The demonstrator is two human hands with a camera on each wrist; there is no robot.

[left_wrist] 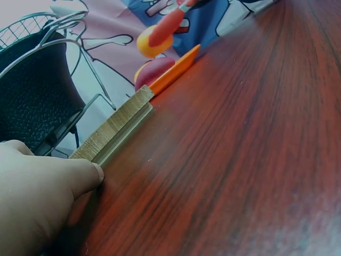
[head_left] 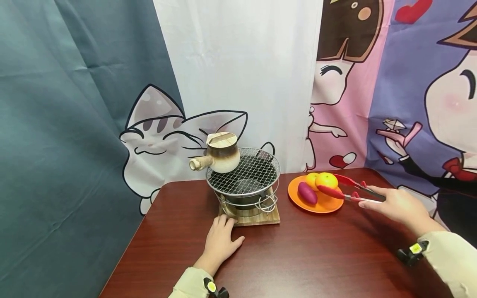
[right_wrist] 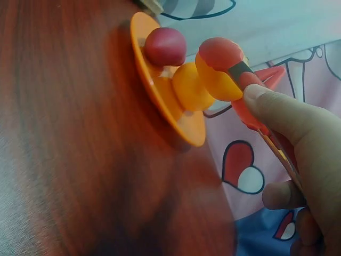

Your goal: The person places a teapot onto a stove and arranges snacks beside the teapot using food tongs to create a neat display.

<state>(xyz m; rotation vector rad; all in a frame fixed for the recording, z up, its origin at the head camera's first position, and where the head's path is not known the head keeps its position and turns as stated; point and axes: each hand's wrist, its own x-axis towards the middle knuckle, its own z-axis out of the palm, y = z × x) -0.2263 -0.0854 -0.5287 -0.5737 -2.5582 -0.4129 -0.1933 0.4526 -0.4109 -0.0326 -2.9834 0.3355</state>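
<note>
My right hand [head_left: 404, 207] grips metal tongs with red tips [head_left: 333, 193]. Between those tips is a mandarin [right_wrist: 219, 82], raised over an orange plate [head_left: 316, 209]. On the plate lie a second mandarin [right_wrist: 189, 89] and a purple sweet potato [head_left: 307, 193]. My left hand [head_left: 220, 241] rests with spread, relaxed fingers at the front left of a wooden board [head_left: 257, 220]; its thumb [left_wrist: 88, 175] is right by the board's edge in the left wrist view. A round charcoal stove [left_wrist: 37, 96] with a wire grill [head_left: 257, 176] stands on that board.
A small lidded clay pot [head_left: 225, 159] with a side handle sits on the left part of the grill. Wire handles [head_left: 267, 203] stick out at the stove's front right. Behind the reddish-brown table [head_left: 179, 231] hangs a printed cartoon curtain [head_left: 242, 62].
</note>
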